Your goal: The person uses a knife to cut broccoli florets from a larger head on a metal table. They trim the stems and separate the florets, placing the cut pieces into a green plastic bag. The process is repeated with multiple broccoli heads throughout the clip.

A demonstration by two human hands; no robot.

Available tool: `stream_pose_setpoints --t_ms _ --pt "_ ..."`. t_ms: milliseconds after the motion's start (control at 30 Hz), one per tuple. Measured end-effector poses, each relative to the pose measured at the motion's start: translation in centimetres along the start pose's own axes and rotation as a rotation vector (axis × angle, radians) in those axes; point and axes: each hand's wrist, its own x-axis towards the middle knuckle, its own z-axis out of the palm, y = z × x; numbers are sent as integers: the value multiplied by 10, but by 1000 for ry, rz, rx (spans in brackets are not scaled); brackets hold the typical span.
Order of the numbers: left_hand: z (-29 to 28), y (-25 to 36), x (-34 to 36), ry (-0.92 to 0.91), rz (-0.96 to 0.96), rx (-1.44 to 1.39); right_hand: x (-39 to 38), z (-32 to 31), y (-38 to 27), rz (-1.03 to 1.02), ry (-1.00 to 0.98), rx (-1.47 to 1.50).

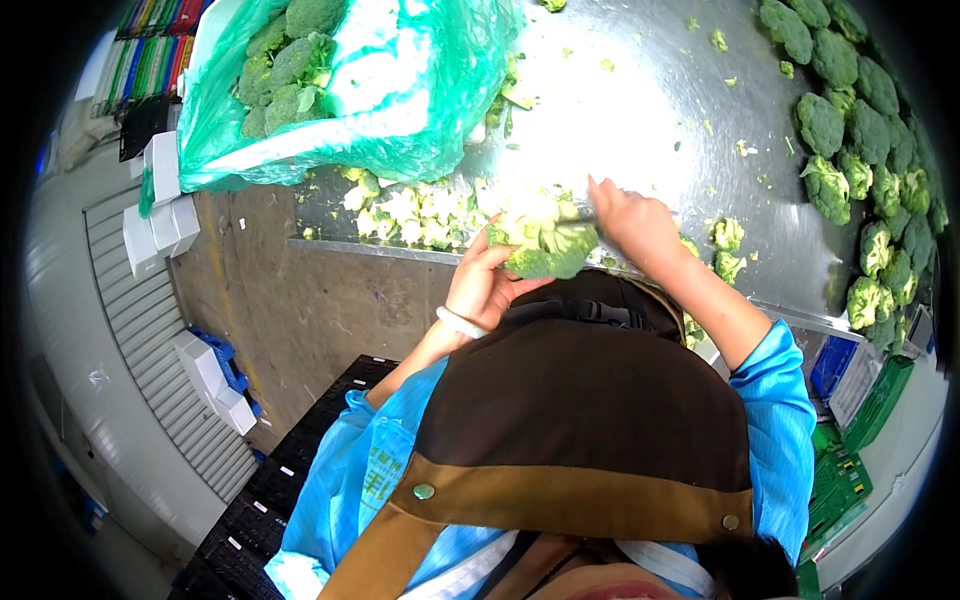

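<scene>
My left hand [477, 285], with a white band at its wrist, grips a broccoli head [545, 245] from the left and below, its pale cut stem side facing up. My right hand [630, 220] is closed around a knife [583, 219], whose blade lies against the stem side of that head; its handle is mostly hidden in my fingers. Pale trimmings [400, 212] are scattered along the front of the steel table [700, 120] to the left, and small broccoli pieces [728, 238] lie right of my right hand.
A green plastic bag [400, 110] holds broccoli heads at the upper left. Many broccoli heads [830, 120] are piled along the right. Below the table edge are black crates [250, 515] at lower left, white boxes [150, 240] farther left, and green crates [840, 490] at lower right.
</scene>
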Motion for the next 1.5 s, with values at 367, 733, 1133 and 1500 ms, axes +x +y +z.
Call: stream_pose_setpoints --t_ms 367,733,1133,1500 --pt "36 1 28 87 377 210 -4 -59 -20 -56 130 692" --pt "61 -29 108 -186 282 833 -68 0 40 471 62 1682" --pt "78 -29 146 -232 819 1475 -114 33 39 622 203 608" --pt "91 -43 135 -197 918 1551 -98 67 17 643 53 548"
